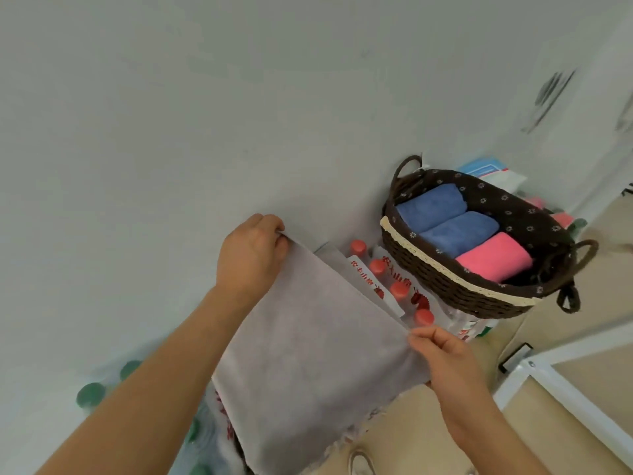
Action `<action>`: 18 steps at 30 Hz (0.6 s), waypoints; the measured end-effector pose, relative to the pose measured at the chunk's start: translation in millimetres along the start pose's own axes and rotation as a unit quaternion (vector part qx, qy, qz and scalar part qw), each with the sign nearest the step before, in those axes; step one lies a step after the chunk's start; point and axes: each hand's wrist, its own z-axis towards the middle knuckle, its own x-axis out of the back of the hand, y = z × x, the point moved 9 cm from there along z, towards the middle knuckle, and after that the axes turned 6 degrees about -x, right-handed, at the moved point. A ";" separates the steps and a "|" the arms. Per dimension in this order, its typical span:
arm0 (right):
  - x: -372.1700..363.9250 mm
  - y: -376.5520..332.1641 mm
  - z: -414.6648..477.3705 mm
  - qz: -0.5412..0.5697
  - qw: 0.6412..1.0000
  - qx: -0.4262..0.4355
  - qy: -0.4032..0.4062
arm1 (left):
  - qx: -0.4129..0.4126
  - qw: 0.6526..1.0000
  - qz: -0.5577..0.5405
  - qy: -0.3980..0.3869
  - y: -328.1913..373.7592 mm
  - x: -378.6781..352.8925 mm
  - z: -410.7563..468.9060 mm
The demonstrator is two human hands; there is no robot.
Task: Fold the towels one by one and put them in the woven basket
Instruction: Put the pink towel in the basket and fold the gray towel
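Observation:
A light grey towel (308, 354) hangs stretched in the air between my hands. My left hand (251, 255) pinches its upper left corner and my right hand (442, 354) pinches its upper right corner. To the right stands the dark woven basket (455, 286) with two handles and a flowered lining. Inside it lie two folded blue towels (445, 214) and a folded pink towel (493, 257), side by side.
Packs of water bottles with red caps (399, 289) stand under the basket along the grey wall (171, 132). Green-capped bottles (90, 394) sit at the lower left. A white frame (548, 382) lies on the tan floor at right. A shoe tip (359, 462) shows below.

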 end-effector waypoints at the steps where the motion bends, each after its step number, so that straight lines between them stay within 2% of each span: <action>1: 8.8 -4.7 7.5 -0.044 0.998 0.018 0.027 | 0.003 1.000 -0.002 -0.020 4.3 -15.4 5.5; 3: 19.2 -15.2 20.4 -0.171 0.982 0.065 0.053 | 0.011 0.998 -0.002 -0.063 7.8 -43.7 10.4; 5: 16.9 -22.1 31.3 -0.314 0.943 0.092 0.061 | 0.016 0.994 -0.009 -0.104 9.5 -66.3 8.6; 7: 3.0 -36.5 39.8 -0.397 0.903 0.150 0.065 | 0.024 0.989 -0.029 -0.143 11.0 -82.8 2.6; 9: -23.7 -59.6 50.6 -0.406 0.887 0.215 0.052 | 0.052 0.983 -0.064 -0.164 9.8 -91.8 -4.0; 11: -56.3 -77.2 74.1 -0.401 0.886 0.234 0.016 | 0.100 0.975 -0.110 -0.164 5.2 -93.1 -9.8; 15: -113.8 -99.0 132.1 -0.420 0.879 0.225 -0.020 | 0.192 0.952 -0.202 -0.129 -4.6 -87.6 -18.7; 18: -140.8 -91.2 163.5 -0.452 0.874 0.171 -0.050 | 0.204 0.945 -0.228 -0.111 -5.9 -83.6 -22.7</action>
